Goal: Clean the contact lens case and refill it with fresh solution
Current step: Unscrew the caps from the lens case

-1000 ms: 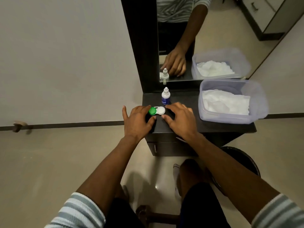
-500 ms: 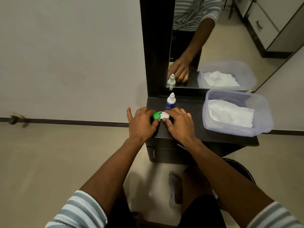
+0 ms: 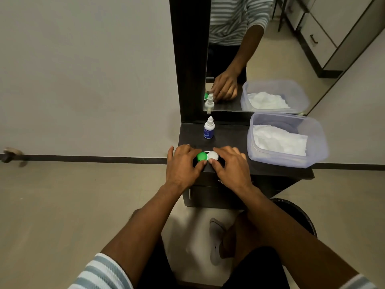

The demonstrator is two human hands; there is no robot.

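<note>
The contact lens case (image 3: 207,156) lies near the front edge of the dark dresser top (image 3: 229,138), with a green cap on its left half and a white cap on its right. My left hand (image 3: 183,165) pinches the green cap between thumb and fingers. My right hand (image 3: 229,163) pinches the white cap the same way. Behind the case, a small white solution bottle (image 3: 209,128) with a blue label stands upright, its cap on.
A clear plastic tub (image 3: 312,147) holding white tissue sits on the right of the dresser top. A mirror (image 3: 260,49) rises behind in a dark frame. A dark bin (image 3: 300,213) stands on the floor by my right forearm. A drawer sits below the top.
Both hands have closed in from either side of the case and now pinch its caps. The view has shifted, putting the dresser further right and lower.
</note>
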